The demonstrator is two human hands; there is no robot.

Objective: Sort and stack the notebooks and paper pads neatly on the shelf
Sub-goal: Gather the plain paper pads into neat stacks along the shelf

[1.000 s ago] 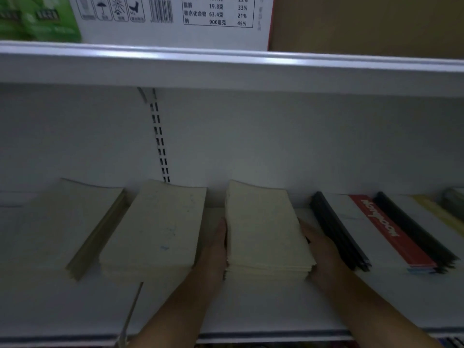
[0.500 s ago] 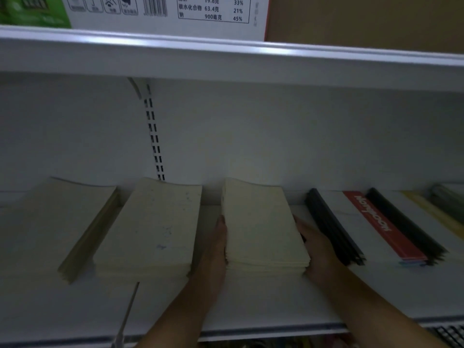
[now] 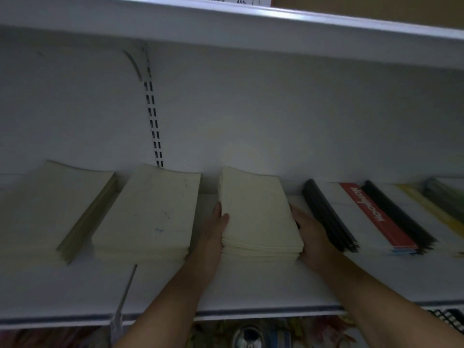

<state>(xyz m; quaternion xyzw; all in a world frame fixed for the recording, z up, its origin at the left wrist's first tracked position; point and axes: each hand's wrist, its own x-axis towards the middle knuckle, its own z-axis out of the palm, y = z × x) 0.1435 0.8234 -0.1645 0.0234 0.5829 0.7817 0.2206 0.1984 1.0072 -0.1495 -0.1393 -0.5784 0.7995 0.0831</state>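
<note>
A stack of cream paper pads lies in the middle of the white shelf. My left hand is against the stack's left side, and its thumb hooks over the top edge. My right hand presses flat along the right side; its fingertips are hidden behind the stack. Left of it lie a wider cream stack and a larger olive-edged stack. To the right lie black-spined notebooks and a red-banded notebook.
The upper shelf hangs low over the space. A yellow-edged notebook and darker ones lie at the far right. A clear tag holder sticks out from the shelf's front edge. A slotted upright runs down the back wall.
The view has tipped slightly downward. My left thumb has come up onto the stack's top edge. Both hands stay at the sides of the middle stack, which has barely shifted.
</note>
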